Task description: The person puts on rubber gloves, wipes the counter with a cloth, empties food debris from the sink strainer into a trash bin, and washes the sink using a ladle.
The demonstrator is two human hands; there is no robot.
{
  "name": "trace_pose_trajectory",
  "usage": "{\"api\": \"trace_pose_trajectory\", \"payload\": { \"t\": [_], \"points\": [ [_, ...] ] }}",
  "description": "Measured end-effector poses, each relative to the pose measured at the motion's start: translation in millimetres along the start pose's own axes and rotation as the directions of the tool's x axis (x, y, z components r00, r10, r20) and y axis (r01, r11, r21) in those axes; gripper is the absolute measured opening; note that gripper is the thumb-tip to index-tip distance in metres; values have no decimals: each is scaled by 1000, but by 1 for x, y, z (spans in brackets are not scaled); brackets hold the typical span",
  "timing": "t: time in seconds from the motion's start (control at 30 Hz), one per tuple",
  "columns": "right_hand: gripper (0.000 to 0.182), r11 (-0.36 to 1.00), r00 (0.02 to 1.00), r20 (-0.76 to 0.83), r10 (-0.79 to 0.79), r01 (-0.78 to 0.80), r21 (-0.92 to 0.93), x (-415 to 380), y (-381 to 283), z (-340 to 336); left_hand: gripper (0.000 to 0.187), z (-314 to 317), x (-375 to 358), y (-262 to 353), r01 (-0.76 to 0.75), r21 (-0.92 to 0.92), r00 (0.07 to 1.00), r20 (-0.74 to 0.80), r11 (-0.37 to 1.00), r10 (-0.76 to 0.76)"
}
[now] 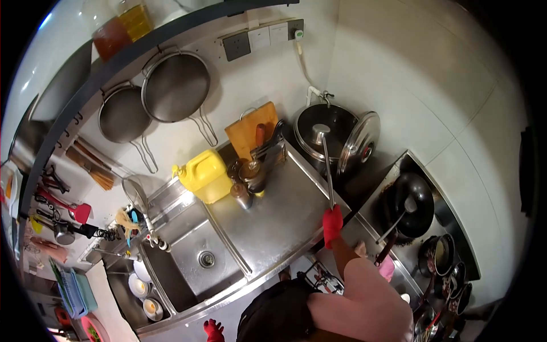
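My right hand [332, 225], in a red glove, is wrapped round the end of a long metal handle. That handle belongs to a ladle [328, 165], whose cup-shaped head overlaps the mouth of a large dark pot [307, 117] in the corner. The pot's metal lid [364, 139] leans tilted at its right side. Low in the view, my left hand [213, 330] in a matching red glove hangs in front of the sink counter, fingers apart and holding nothing.
A yellow jug [205, 175], dark jars [252, 174] and a wooden cutting board [250, 130] stand along the steel counter's back. Left is a sink [196, 242], with bowls [151, 308] in another basin. A wok [415, 199] and several pans stand at right.
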State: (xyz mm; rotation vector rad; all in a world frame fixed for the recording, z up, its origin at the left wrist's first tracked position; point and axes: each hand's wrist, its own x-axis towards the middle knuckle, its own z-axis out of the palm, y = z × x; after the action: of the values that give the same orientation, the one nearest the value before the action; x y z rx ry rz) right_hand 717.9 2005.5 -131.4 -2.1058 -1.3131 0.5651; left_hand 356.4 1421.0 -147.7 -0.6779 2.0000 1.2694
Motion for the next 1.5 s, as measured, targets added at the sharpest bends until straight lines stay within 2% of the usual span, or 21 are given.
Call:
{"api": "trace_pose_trajectory", "payload": {
  "t": [0.1, 0.13, 0.17, 0.2, 0.27, 0.3, 0.37, 0.4, 0.43, 0.47, 0.57, 0.67, 0.8, 0.9, 1.0, 1.07, 1.17, 1.27, 1.3, 1.4, 1.5],
  "points": [
    [34, 985, 991, 125, 47, -66, 157, 57, -56, 6, 56, -5, -13, -6, -23, 30, 988, 151, 999, 19],
    [34, 984, 999, -5, -42, 42, 173, 75, -74, 17, 57, -5, -22, -12, -40, 17, 983, 177, 999, 36],
    [27, 999, 1000, -27, 14, -13, 52, 105, -83, 39, 59, -1, -31, -8, -61, 52, 977, 205, 997, 49],
    [24, 938, 977, 84, -197, 213, -273, 131, -90, 51, 59, 4, -34, -6, -67, 46, 978, 199, 997, 57],
    [19, 398, 784, 453, -424, 611, -685, 176, -95, 70, 58, 11, -40, -2, -78, 35, 981, 181, 996, 71],
    [17, 570, 827, 343, -445, 557, -604, 189, -95, 84, 55, 15, -42, 0, -77, 11, 984, 165, 997, 74],
    [19, 634, 784, 430, -447, 617, -465, 242, -73, 140, 50, 26, -46, 4, -58, -14, 990, 128, 998, 59],
    [17, 968, 826, 536, -173, 242, -61, 230, -106, 104, 47, 29, -47, 2, -46, -28, 993, 110, 999, 48],
    [16, 914, 796, 595, 116, -320, 250, 219, -137, 70, 44, 30, -48, -1, -52, -28, 992, 114, 998, 54],
    [15, 751, 713, 672, 199, -551, 363, 216, -152, 59, 41, 30, -49, -5, -57, -26, 991, 120, 998, 60],
    [16, 362, 510, 859, -39, -795, 488, 239, -124, 65, 34, 30, -53, -13, -44, -25, 991, 123, 999, 47],
    [8, 178, 268, 888, -374, -919, 352, 239, -110, 56, 32, 24, -51, -21, -1, -25, 991, 133, 1000, 4],
    [25, -91, 176, 833, -525, -984, 150, 192, -118, 11, 31, 9, -47, -15, -52, 12, 985, 163, 999, 50],
    [27, -33, 159, 909, -386, -987, 158, 155, -127, -32, 30, 3, -26, -6, -109, 20, 987, 125, 994, 106],
    [29, 52, 208, 855, -475, -963, 263, 118, -122, -60, 24, 1, -7, 7, -190, 51, 975, 128, 981, 182],
    [28, 377, 352, 817, -457, -755, 537, 109, -106, -67, 36, 0, 20, 28, -45, 28, 991, 130, 999, 41],
    [29, 290, 449, 824, -345, -784, 549, 62, -116, -110, 36, 8, 20, 24, -377, 12, 925, 45, 926, 376],
    [31, 348, 423, 873, -244, -802, 486, 36, -122, -145, 33, 28, 3, 46, -481, -44, 876, -60, 876, 478],
    [31, 370, 440, 864, -243, -782, 502, 24, -124, -158, 32, 33, 12, 50, -468, -210, 884, -90, 859, 459],
    [33, 430, 475, 828, -299, -707, 561, -21, -131, -201, 27, 23, 27, 60, -659, 106, 746, -28, 744, 665],
    [27, 460, 480, 789, -384, -641, 614, -64, -122, -233, 21, 19, 43, 64, -668, 166, 738, 17, 726, 675]
  ]
}}
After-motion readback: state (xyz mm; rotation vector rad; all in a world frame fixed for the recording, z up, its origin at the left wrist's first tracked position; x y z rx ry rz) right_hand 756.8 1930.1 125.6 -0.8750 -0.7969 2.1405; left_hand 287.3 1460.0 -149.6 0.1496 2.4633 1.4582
